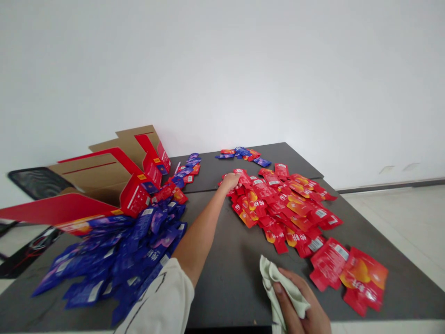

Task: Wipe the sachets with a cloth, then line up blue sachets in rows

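Note:
My left hand point(231, 181) reaches far across the dark table, with its fingers closed at the edge of a red packet point(244, 178). That packet lies at the near-left end of a broad heap of red and orange packets point(278, 199). Close to me, at the table's front edge, my right hand point(304, 308) is closed around a crumpled pale green cloth point(278, 283). Two red packets, one of them showing an orange fruit picture point(365, 278), lie just to the right of that hand.
Blue packets point(125, 255) are piled at the left, beside my left arm. Open red cardboard boxes point(135, 199) with brown insides stand behind them. Smaller mixed groups of blue and red packets point(243, 153) lie at the back. A white wall rises behind the table point(222, 241).

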`<state>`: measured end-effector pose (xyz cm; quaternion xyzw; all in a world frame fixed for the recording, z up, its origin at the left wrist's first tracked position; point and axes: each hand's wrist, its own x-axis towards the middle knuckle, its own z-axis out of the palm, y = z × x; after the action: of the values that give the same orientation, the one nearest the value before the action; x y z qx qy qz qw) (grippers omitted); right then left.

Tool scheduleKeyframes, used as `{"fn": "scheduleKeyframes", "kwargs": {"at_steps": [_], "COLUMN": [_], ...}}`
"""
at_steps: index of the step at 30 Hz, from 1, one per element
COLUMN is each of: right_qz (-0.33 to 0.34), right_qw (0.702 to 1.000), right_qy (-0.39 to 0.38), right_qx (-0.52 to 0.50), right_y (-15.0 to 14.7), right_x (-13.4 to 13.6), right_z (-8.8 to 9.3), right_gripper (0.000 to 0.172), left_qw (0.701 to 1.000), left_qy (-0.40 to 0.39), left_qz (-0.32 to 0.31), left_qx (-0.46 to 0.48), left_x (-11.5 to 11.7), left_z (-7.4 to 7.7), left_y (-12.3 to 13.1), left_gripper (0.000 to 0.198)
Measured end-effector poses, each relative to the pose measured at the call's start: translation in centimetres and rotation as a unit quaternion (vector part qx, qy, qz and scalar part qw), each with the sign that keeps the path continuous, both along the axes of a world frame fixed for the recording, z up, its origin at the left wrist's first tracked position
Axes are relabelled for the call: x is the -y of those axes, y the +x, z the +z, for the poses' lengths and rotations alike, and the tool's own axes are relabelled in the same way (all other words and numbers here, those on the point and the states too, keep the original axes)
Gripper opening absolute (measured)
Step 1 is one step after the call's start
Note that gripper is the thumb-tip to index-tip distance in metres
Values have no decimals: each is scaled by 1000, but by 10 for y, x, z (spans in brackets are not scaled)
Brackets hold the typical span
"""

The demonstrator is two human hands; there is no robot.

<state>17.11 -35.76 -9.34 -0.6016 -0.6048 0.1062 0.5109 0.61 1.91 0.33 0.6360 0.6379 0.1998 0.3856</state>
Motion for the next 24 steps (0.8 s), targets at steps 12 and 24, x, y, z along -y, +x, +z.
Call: {"fn": "scheduleKeyframes", "kwargs": {"at_steps": [12,24], "right_qz": [-3,0], "right_qw": [1000,1000], "right_qy": [-5,1], "right_qx": [10,19], "right_y": [-1,1], "right_x": [0,-2], "right_z": [2,2], "right_gripper": [32,33], "left_qw": [983,968], "left_qy": [41,82], "left_qz": [-85,-63], "left_qx": [-156,-231], "left_x": [3,9], "left_z": [14,18], "left_y": [-4,-26], "left_gripper": [48,42]}}
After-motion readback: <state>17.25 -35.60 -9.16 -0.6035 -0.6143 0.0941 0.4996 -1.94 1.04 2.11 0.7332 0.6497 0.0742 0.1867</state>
